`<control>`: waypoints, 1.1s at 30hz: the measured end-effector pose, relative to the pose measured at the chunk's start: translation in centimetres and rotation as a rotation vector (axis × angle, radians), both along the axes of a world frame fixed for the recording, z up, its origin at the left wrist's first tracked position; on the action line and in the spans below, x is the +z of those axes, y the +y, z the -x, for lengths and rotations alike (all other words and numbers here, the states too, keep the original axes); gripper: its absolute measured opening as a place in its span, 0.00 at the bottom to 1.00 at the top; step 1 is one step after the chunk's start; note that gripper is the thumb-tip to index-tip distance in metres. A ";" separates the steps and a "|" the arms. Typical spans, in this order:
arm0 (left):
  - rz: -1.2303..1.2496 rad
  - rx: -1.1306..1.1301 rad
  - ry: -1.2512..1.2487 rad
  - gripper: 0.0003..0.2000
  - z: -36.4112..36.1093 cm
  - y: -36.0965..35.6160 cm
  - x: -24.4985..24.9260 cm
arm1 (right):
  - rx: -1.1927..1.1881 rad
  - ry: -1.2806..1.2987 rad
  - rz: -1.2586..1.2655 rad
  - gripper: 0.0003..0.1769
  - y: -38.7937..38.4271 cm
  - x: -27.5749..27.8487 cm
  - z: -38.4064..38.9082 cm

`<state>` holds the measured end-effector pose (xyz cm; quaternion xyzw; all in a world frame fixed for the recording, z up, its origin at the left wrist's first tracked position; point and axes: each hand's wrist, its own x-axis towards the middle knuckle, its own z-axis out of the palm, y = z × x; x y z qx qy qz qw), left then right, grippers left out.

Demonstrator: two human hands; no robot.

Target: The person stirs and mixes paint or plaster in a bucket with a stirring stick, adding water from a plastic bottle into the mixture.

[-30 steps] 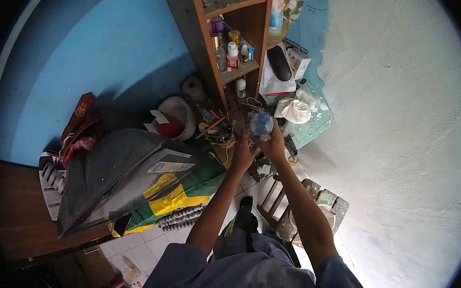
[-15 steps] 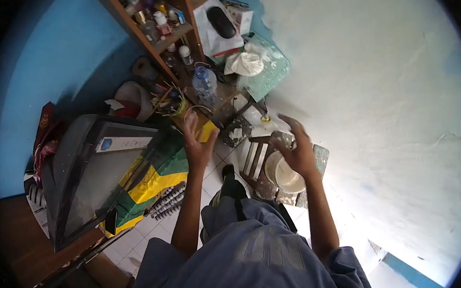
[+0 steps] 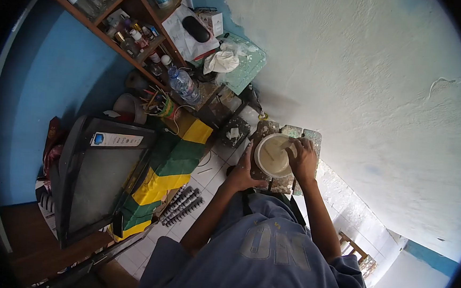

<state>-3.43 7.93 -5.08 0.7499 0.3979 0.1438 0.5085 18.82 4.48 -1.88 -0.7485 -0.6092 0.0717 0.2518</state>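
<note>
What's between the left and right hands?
Head view: a white bowl sits between the left hand and the right hand, both at its edge.

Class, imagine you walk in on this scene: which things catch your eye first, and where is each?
First the white bowl in the middle, on a spattered stool, with the left hand at its side and the right hand over its rim. To the left lie a green-and-yellow cloth and a dark screen, and a clear bottle stands below the crowded wooden shelf.
</note>
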 end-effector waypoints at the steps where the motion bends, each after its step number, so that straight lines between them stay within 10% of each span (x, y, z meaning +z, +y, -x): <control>1: -0.015 -0.002 -0.003 0.71 -0.5 -0.1 -0.5 | -0.003 -0.008 -0.012 0.14 0.1 -0.1 -0.1; 13: -0.142 0.012 -0.018 0.71 -3.1 -0.4 -1.9 | 0.340 -0.386 0.644 0.09 1.9 -3.4 2.6; 33: -0.139 0.037 -0.019 0.68 -3.0 -0.1 -3.1 | 0.531 -0.422 0.522 0.08 2.8 -6.9 4.9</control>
